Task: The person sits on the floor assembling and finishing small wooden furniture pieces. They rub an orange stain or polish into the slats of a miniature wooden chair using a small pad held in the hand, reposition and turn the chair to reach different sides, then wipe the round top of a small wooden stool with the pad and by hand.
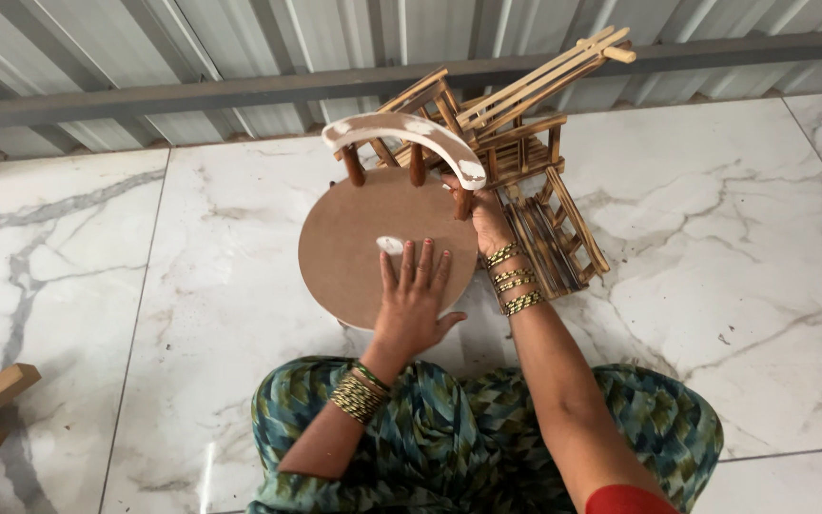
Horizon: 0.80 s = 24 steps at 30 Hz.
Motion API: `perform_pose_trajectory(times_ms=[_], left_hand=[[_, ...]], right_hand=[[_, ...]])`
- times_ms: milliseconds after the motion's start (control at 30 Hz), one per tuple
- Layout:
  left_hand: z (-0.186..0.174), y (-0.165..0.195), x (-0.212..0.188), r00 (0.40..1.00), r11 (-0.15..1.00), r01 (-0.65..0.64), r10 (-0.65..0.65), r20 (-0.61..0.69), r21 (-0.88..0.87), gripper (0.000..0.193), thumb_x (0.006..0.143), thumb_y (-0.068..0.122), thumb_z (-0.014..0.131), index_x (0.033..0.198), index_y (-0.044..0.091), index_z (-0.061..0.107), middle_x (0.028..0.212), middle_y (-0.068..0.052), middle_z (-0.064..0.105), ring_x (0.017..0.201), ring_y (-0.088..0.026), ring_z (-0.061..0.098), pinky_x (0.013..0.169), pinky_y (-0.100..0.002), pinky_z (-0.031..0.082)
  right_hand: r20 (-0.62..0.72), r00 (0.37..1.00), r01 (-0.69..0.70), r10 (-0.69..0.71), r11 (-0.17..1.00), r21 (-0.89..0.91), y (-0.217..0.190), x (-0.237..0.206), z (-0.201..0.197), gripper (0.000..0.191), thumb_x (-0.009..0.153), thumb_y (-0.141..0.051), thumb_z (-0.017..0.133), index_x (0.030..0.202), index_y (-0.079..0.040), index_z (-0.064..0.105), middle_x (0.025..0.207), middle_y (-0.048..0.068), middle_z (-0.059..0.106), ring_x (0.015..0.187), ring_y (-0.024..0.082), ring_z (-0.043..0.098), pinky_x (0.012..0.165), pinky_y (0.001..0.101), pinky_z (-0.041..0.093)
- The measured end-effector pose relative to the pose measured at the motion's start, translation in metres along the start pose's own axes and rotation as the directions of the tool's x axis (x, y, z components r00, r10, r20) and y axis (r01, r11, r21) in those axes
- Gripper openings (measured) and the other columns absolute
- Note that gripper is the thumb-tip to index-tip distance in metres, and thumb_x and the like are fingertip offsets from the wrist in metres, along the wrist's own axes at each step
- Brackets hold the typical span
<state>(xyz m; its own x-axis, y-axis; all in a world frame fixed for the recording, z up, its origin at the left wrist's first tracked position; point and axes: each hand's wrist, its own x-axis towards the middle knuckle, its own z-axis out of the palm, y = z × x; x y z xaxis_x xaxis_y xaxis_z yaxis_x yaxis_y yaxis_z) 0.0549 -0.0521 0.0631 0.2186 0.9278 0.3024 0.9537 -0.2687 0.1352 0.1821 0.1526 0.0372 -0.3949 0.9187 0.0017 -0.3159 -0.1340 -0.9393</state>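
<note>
Under the flat fingers of the left hand lies the round brown seat of a small wooden chair. The fingers are spread out and press down on the seat, not curled around anything. Just past the fingertips is a small white patch. The right hand is at the far right edge of the seat, and its fingers are wrapped around a dark post under the curved white-smeared back rail. Behind the right hand stands a pile of slatted wooden pieces on the marble floor.
</note>
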Motion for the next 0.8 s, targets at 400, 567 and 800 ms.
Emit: perform_pose_trajectory(times_ms=[400, 567, 800], left_hand=[[-0.005, -0.020, 0.005, 0.971, 0.972, 0.176, -0.198, 0.137, 0.155, 0.114, 0.063, 0.044, 0.078, 0.159, 0.008, 0.030, 0.166, -0.023, 0.018, 0.154, -0.043, 0.011, 0.112, -0.076, 0.003], [0.006, -0.010, 0.014, 0.990, 0.986, 0.109, -0.096, -0.101, 0.127, 0.092, 0.071, 0.034, 0.076, 0.155, 0.018, 0.040, 0.166, -0.020, 0.023, 0.154, -0.045, 0.015, 0.114, -0.080, 0.006], [-0.012, -0.007, 0.016, 0.990, 0.991, 0.137, -0.136, 0.033, -0.005, 0.095, 0.066, 0.037, 0.077, 0.153, 0.017, 0.043, 0.165, -0.020, 0.022, 0.152, -0.044, 0.014, 0.113, -0.079, 0.005]], right_hand=[[-0.560, 0.760, 0.384, -0.329, 0.923, -0.021, 0.056, -0.088, 0.077, 0.046, 0.104, -0.037, 0.050, 0.137, -0.006, 0.056, 0.132, 0.006, 0.061, 0.111, 0.009, 0.062, 0.093, 0.0284, 0.052], [-0.393, 0.882, 0.268, -0.261, 0.963, -0.037, 0.053, -0.088, 0.061, 0.045, 0.109, -0.033, 0.050, 0.135, 0.002, 0.059, 0.123, 0.010, 0.061, 0.108, 0.014, 0.058, 0.091, 0.0306, 0.046], [0.222, 0.848, 0.530, -0.482, 0.750, -0.395, 0.007, -0.012, 0.016, 0.032, 0.103, -0.017, 0.054, 0.126, 0.005, 0.058, 0.116, 0.005, 0.063, 0.102, 0.012, 0.058, 0.085, 0.0303, 0.047]])
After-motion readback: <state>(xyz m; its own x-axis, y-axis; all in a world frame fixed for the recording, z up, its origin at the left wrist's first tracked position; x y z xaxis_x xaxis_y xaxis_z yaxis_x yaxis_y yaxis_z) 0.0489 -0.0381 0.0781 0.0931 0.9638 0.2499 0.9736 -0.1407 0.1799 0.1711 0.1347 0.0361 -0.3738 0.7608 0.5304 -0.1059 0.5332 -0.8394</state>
